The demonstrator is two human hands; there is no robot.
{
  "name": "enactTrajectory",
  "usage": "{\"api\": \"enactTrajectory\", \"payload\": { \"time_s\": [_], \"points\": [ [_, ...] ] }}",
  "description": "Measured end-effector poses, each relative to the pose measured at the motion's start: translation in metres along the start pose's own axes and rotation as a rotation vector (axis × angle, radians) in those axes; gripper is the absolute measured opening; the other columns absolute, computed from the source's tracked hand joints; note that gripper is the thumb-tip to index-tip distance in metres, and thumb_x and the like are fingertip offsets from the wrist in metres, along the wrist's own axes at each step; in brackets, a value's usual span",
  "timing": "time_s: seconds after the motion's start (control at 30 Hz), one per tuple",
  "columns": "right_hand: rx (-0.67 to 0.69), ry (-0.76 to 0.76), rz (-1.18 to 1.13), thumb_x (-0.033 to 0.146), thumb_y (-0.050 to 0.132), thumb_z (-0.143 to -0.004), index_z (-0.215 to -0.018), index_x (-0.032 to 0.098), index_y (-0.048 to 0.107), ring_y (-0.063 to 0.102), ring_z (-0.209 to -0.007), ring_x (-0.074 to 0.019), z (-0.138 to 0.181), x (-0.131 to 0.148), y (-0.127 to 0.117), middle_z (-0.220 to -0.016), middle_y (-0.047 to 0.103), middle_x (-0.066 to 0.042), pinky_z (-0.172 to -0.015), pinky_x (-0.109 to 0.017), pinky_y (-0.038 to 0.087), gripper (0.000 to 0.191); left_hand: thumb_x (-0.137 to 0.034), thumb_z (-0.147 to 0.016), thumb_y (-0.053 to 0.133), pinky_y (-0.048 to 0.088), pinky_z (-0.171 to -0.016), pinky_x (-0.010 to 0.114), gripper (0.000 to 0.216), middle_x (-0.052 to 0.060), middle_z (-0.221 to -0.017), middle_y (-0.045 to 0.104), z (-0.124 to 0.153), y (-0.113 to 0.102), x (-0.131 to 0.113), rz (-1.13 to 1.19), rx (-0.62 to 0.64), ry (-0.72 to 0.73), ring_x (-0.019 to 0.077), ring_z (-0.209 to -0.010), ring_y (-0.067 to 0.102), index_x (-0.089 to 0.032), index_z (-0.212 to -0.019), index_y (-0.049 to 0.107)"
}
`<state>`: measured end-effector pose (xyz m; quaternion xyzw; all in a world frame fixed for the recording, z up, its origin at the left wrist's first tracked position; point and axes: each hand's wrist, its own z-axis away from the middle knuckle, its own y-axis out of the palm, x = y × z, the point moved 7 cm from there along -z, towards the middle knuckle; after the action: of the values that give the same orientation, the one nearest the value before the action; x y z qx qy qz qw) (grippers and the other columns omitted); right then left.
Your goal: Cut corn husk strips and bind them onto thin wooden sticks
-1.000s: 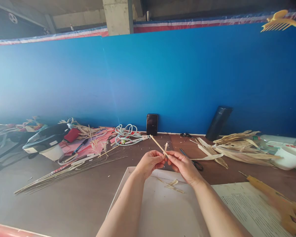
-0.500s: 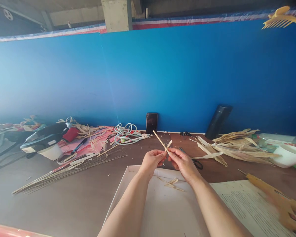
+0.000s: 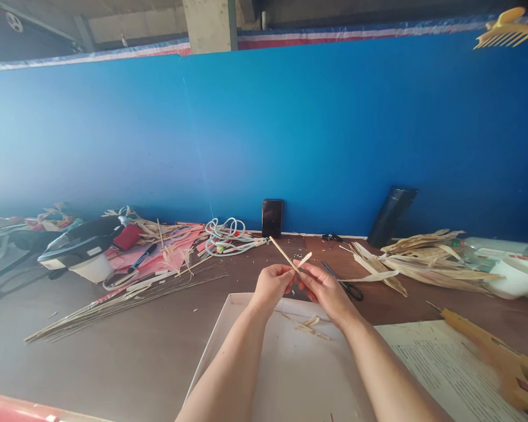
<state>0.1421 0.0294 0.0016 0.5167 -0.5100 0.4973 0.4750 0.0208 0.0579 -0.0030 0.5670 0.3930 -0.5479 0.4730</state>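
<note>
Above the far edge of a white tray-like box (image 3: pixel 240 300), my two hands meet fingertip to fingertip. My left hand (image 3: pixel 273 287) is closed in a pinch at the lower part of a thin pale stick (image 3: pixel 282 252), which slants up to the left. My right hand (image 3: pixel 323 290) pinches the stick's lower end from the other side. A short strip of dried husk (image 3: pixel 305 258) pokes up between the fingers, beside the stick; how the two join is hidden. Several husk scraps (image 3: pixel 312 325) lie inside the box, below my hands.
Scissors (image 3: pixel 352 290) lie just beyond my right hand. Dried corn husks (image 3: pixel 431 266), a black bottle (image 3: pixel 391 217), a white bowl (image 3: pixel 517 278) and a yellow glue gun (image 3: pixel 488 346) on a printed sheet (image 3: pixel 440 366) are to the right. A phone (image 3: pixel 272 218) leans behind; thin stalks (image 3: pixel 127 308) lie left.
The husk strip now stands out a little farther to the right of the stick. Both hands keep their pinch in nearly the same place; the view has shifted slightly.
</note>
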Motion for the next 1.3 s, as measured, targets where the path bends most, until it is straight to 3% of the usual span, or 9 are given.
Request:
{"api": "enactTrajectory", "payload": {
  "time_s": [0.13,0.27,0.37,0.53,0.77,0.97,1.1,1.2,1.3],
  "points": [
    [0.009,-0.080,0.142,0.044,0.053,-0.082,-0.114,0.026,0.060,0.045,-0.046,-0.0089,-0.002,-0.003,0.002,-0.066,0.057,0.002,-0.042,-0.021,0.034,0.038,-0.024,-0.068,0.055,0.037,-0.049,0.020,0.013,0.001,-0.060,0.059,0.000,-0.004,-0.001,-0.130,-0.072,0.024,0.0079,-0.051,0.047,-0.014,-0.068,0.062],
    [-0.017,-0.133,0.279,0.042,0.049,-0.084,-0.114,0.025,0.060,0.056,-0.051,-0.0136,-0.002,-0.001,0.002,-0.071,0.064,-0.001,-0.051,-0.027,0.045,0.037,-0.025,-0.068,0.053,0.034,-0.046,0.020,0.014,0.000,-0.056,0.059,0.001,-0.007,-0.004,-0.330,-0.124,0.085,0.0082,-0.049,0.046,-0.015,-0.064,0.062],
    [-0.067,-0.188,0.407,0.038,0.047,-0.085,-0.113,0.023,0.062,0.058,-0.054,-0.0146,0.001,0.007,0.002,-0.068,0.065,-0.001,-0.057,-0.027,0.047,0.035,-0.026,-0.069,0.053,0.033,-0.046,0.019,0.016,-0.001,-0.058,0.061,0.002,-0.008,-0.007,-0.403,-0.145,0.110,0.0082,-0.049,0.047,-0.016,-0.064,0.064],
    [-0.147,-0.241,0.576,0.035,0.044,-0.087,-0.111,0.020,0.064,0.056,-0.051,-0.0151,0.003,0.015,0.000,-0.055,0.060,-0.001,-0.055,-0.026,0.045,0.035,-0.028,-0.069,0.053,0.032,-0.045,0.019,0.017,-0.002,-0.053,0.057,0.003,-0.007,-0.006,-0.392,-0.183,0.111,0.0076,-0.048,0.044,-0.016,-0.066,0.065],
    [-0.233,-0.413,0.669,0.023,0.042,-0.088,-0.113,0.023,0.064,0.062,-0.079,-0.0168,0.006,0.022,-0.004,-0.091,0.067,-0.006,-0.071,-0.027,0.047,0.033,-0.023,-0.065,0.054,0.033,-0.044,0.018,0.012,-0.002,-0.052,0.054,0.003,-0.006,-0.001,-0.321,-0.195,0.068,0.0074,-0.046,0.044,-0.015,-0.064,0.062],
    [-0.317,-0.440,0.704,0.023,0.045,-0.085,-0.110,0.022,0.065,0.062,-0.082,-0.0178,0.005,0.021,-0.014,-0.088,0.067,-0.006,-0.077,-0.028,0.046,0.032,-0.025,-0.065,0.054,0.033,-0.043,0.019,0.015,0.000,-0.054,0.056,0.002,-0.005,0.001,-0.283,-0.183,0.038,0.0081,-0.046,0.044,-0.014,-0.066,0.064],
    [-0.346,-0.261,0.526,0.035,0.049,-0.084,-0.111,0.021,0.064,0.059,-0.062,-0.0156,0.000,0.011,-0.027,-0.084,0.068,-0.006,-0.059,-0.028,0.046,0.034,-0.024,-0.063,0.054,0.034,-0.043,0.019,0.016,0.001,-0.055,0.056,0.001,-0.007,0.004,-0.228,-0.196,-0.024,0.0078,-0.046,0.043,-0.013,-0.068,0.066],
    [-0.336,-0.128,0.152,0.043,0.053,-0.080,-0.124,0.021,0.052,0.050,-0.050,-0.0110,-0.001,0.004,-0.030,-0.081,0.066,-0.005,-0.042,-0.023,0.037,0.049,-0.023,-0.063,0.055,0.035,-0.044,0.019,0.018,0.002,-0.060,0.057,0.000,-0.012,0.008,-0.111,-0.231,-0.091,0.0079,-0.049,0.045,-0.012,-0.071,0.066],
    [-0.258,-0.083,-0.147,0.044,0.058,-0.077,-0.130,0.024,0.043,0.047,-0.050,-0.0086,0.000,0.003,-0.021,-0.077,0.061,-0.001,-0.040,-0.019,0.031,0.059,-0.025,-0.063,0.057,0.035,-0.044,0.018,0.019,0.003,-0.063,0.057,0.000,-0.014,0.010,-0.022,-0.234,-0.106,0.0080,-0.053,0.046,-0.012,-0.072,0.067]
  ]
}}
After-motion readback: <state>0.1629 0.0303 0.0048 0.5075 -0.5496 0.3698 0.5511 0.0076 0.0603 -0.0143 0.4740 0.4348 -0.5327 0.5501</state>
